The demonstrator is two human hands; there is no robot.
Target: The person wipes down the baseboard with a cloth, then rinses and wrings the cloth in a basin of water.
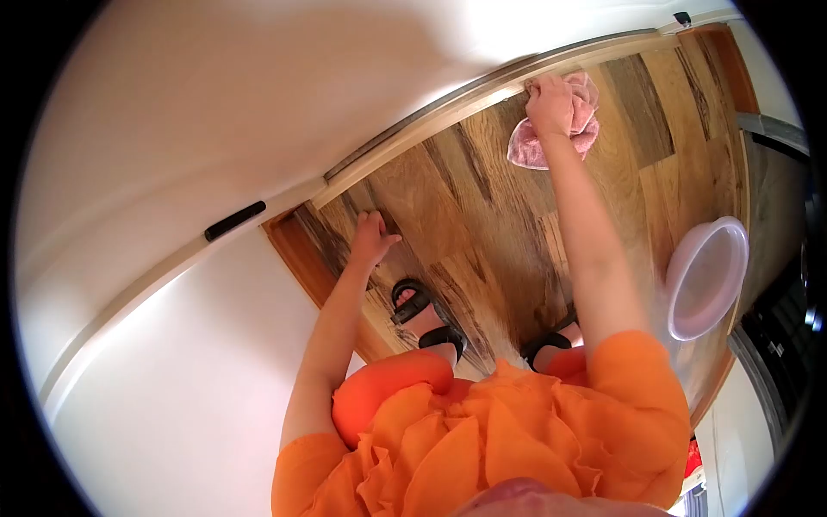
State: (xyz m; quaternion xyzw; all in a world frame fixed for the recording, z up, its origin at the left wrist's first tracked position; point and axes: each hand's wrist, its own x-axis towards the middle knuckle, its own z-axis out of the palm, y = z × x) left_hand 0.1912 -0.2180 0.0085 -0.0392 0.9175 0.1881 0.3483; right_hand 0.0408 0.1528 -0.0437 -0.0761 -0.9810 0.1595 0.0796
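Note:
My right hand [550, 107] is closed on a pink cloth [582, 121] with a pale edge, beside the light baseboard at the top of the wood-look floor [491, 198]. Part of the cloth spreads out on both sides of the hand. My left hand [373, 239] is low over the floor at the left, its thumb apart from the bent fingers, with nothing in it. Whether its fingertips touch the floor is hard to tell. Just below this hand is my foot in a black sandal [422, 314].
A translucent pale plastic basin [708, 277] stands on the floor at the right. Along the top runs a white panel above a ledge [431, 127]. A black handle-like piece [234, 221] is on the left edge. Dark objects lie beyond the doorway at the far right.

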